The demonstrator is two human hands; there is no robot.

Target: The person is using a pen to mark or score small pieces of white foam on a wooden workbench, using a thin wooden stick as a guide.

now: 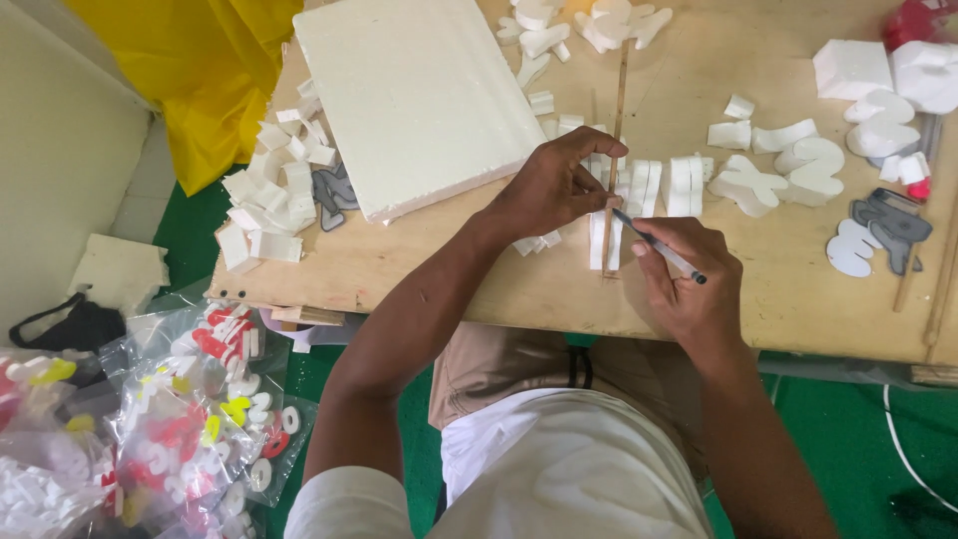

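Observation:
My left hand [554, 185] presses a thin wooden strip [619, 110] down across a white foam strip [602, 240] on the plywood board [479, 269]. My right hand [689, 274] holds a slim pen-like tool [661, 250], its tip touching the foam beside the wooden strip. More cut foam strips [664, 185] lie in a row just beyond my hands.
A thick white foam slab [419, 95] lies at the board's upper left, with a pile of foam offcuts [274, 190] beside it. Curved foam shapes [813, 160] and foam blocks [853, 68] sit at right. Clear bags of coloured foam pieces [200, 409] lie on the floor at left.

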